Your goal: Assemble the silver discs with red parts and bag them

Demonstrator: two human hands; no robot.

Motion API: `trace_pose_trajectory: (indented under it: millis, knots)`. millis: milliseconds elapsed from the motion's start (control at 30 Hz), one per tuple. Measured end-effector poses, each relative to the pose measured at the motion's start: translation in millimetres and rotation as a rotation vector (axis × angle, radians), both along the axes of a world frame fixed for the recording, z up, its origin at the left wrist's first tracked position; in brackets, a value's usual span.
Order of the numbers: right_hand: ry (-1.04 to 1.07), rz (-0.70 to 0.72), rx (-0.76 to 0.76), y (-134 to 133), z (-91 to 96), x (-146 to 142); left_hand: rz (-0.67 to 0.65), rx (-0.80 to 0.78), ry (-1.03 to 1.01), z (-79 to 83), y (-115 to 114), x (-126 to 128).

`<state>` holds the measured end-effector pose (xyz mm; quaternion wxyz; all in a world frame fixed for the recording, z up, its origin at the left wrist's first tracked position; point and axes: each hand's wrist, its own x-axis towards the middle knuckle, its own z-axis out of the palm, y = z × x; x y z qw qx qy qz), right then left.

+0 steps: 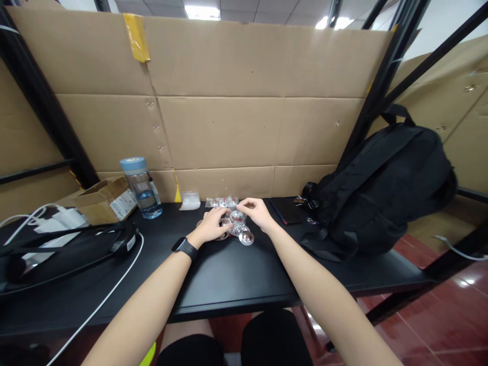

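Note:
Several shiny silver discs with red marks at their middles lie bunched on the black desktop, with clear plastic about them. My left hand (212, 224) is at the left of this bunch, its fingers and thumb curled about part of the shiny packaging. At the upper right of the bunch, my right hand (257, 212) pinches thumb and forefinger together just above a silver disc (237, 217); what is between the fingertips is too small to make out. Another silver disc (246, 237) lies nearest me. Behind the hands is a row of clear packets (221, 202) with similar contents.
A small clear plastic packet (189, 201), a water bottle (142, 190) and an open cardboard box (104, 198) stand to the left. A black cable bag (76, 246) and white cord lie there too. Right are a dark phone (285, 211) and a black backpack (385, 188). Cardboard walls the back.

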<state>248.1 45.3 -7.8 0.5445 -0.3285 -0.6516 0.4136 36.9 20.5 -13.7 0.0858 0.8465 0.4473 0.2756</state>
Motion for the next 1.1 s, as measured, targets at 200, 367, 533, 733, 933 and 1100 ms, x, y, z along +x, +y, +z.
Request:
trace_pose_trajectory:
  millis: [200,367,533,733,933,1100]
  knots:
    - [-0.010,-0.007,0.007,2,-1.4,-1,-0.010,0.000,-0.003,1.3,-1,2]
    - [0.015,-0.018,-0.003,1,0.2,0,-0.090,-0.016,-0.107,0.4,0,3]
    - [0.030,-0.030,-0.016,0,1.8,2,-0.107,-0.061,-0.195,0.5,1,5]
    - [0.030,-0.036,-0.024,0,2.7,3,-0.069,-0.114,-0.259,2.1,0,4]
    - [0.042,-0.009,-0.065,-1,2.6,3,-0.038,-0.029,-0.285,0.0,5,3]
    - [0.005,0.061,-0.083,3,-4.1,4,0.012,-0.076,-0.390,-4.5,10,1]
